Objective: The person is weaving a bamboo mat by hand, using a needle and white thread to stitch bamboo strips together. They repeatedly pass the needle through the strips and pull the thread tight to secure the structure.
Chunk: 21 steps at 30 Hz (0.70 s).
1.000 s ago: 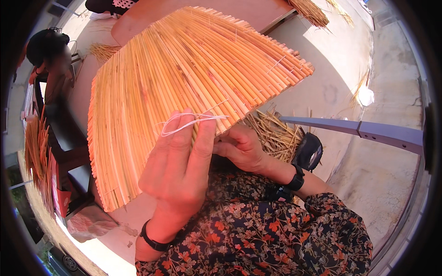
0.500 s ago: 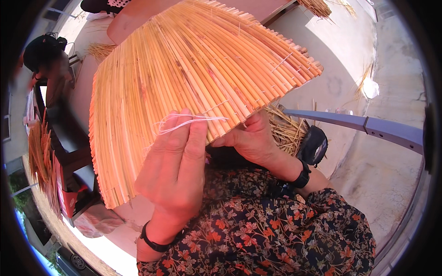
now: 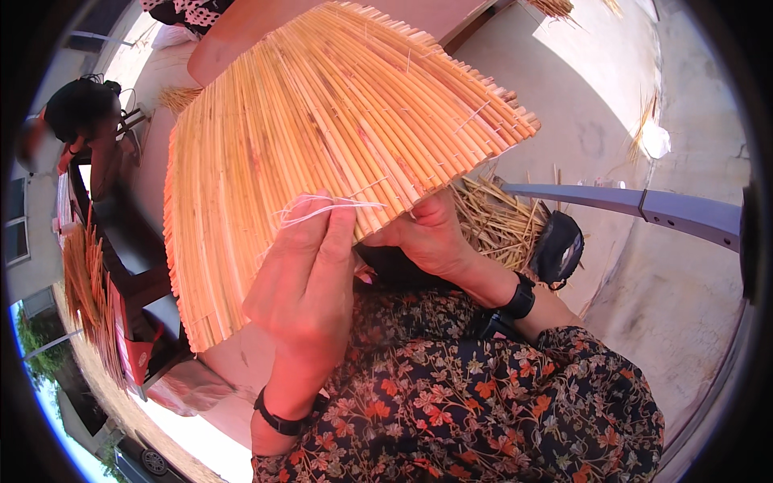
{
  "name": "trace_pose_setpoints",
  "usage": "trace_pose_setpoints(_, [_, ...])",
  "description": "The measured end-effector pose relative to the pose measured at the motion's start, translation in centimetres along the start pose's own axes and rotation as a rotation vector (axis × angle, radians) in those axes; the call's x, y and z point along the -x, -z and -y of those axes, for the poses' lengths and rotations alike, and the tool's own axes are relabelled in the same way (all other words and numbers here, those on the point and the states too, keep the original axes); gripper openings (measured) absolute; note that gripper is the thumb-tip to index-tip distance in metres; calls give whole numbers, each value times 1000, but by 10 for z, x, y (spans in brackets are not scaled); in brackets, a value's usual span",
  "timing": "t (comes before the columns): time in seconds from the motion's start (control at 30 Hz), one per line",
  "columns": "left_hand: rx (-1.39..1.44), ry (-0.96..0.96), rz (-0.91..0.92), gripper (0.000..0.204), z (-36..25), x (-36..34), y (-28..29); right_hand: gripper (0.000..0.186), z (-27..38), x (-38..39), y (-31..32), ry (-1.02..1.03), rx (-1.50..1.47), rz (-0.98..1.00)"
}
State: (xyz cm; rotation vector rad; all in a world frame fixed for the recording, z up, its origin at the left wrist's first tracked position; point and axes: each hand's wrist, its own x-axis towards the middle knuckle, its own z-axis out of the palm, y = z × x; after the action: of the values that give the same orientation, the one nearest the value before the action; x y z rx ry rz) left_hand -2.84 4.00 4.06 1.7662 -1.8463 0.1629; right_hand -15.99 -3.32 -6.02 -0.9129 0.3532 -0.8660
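Note:
A wide curved mat of straw-coloured reed stalks [image 3: 314,121], laid side by side, tilts up in front of me and fans out toward its far edge. Short white stitches show along its right part. My left hand [image 3: 299,282] is closed on the near edge, its fingers together on top and the thumb hidden. A loose loop of white thread [image 3: 338,204] lies across those fingertips and runs to the mat. Just to the right, my right hand [image 3: 435,241] pinches the same edge, with some of its fingers out of sight beneath the stalks.
Cut stalks [image 3: 503,221] lie in a heap beyond my right wrist, beside a black object [image 3: 557,249]. A grey metal bar [image 3: 596,195] crosses at right. Bundled reeds [image 3: 87,290] stand at left near another person [image 3: 84,121]. A pinkish table [image 3: 233,40] is behind the mat.
The mat and both hands have shifted slightly in view, with the mat's right end now a little lower in the picture's left direction. Both hands keep their hold on it.

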Motion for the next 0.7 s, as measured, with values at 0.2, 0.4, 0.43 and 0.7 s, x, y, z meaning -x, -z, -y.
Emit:
trace_pose_setpoints(0.2, [-84,-59,-41,35,5,3,-7,34,1,4,-3,-73,24,-48])
trace_pose_setpoints(0.4, [-111,-109,-39,38,8,2,-4,22,6,4,-6,-98,74,-27])
trace_pose_setpoints(0.43, [-129,-97,-47,38,7,-1,1,17,2,3,1,-103,194,55])
trace_pose_setpoints(0.7, [-105,-31,-173,42,9,-23,14,7,-10,12,26,82,-92,-99])
